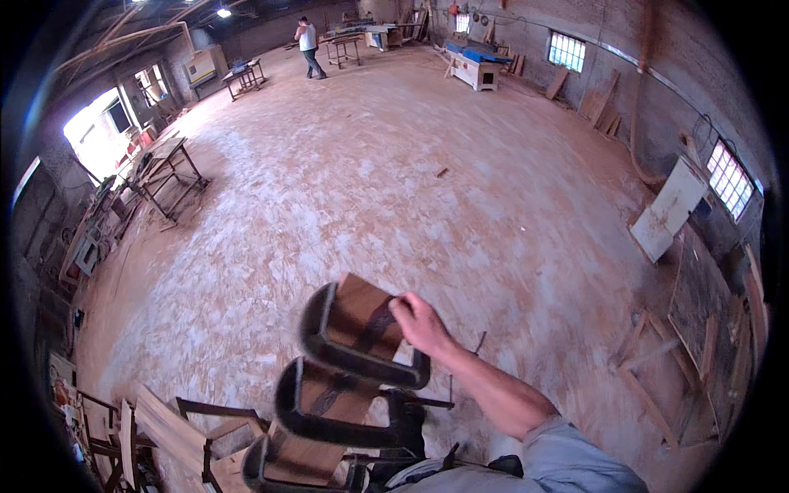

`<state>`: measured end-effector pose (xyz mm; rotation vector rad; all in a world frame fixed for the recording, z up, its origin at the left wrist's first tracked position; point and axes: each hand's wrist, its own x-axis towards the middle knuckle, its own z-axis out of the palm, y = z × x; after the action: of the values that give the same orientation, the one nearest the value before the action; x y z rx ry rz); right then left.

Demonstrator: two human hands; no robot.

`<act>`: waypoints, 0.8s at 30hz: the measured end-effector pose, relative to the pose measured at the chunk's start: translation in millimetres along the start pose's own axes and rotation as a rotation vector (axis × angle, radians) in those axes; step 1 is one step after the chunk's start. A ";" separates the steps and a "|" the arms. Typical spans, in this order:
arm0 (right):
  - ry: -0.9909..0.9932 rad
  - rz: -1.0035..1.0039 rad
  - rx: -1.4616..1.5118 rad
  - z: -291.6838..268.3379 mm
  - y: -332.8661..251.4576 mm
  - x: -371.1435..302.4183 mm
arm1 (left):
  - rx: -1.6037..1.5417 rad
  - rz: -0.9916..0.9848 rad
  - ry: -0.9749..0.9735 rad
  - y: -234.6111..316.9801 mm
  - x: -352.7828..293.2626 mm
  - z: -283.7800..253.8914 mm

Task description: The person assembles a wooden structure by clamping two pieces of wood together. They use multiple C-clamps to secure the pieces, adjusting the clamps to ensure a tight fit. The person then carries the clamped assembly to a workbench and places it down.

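A brown wooden board, apparently several pieces in a stack, rises in front of my body, marked with dark patches on its face. Along it sit 3 dark metal C-clamps: an upper clamp, a middle clamp and a lower clamp. My right hand is closed at the board's upper right edge, above the top clamp's screw end. Its fingertips are partly hidden, and the right forearm comes in from the lower right. My left hand does not show.
Wooden frames and planks lean at the lower left. More timber lies at the right, near a pale panel. A work table stands left; a blue-topped machine and a person are far off across the dusty floor.
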<state>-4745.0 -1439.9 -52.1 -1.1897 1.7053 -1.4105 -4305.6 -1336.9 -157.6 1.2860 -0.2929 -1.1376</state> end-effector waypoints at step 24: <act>0.260 0.209 -0.007 -155.6 99.1 668.7 | 0.057 0.077 0.062 -52.9 306.9 557.4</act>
<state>-5176.4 -1983.1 -56.4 -0.8308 1.9489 -1.4783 -4595.3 -1905.7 -141.8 1.3462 -0.3278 -1.0286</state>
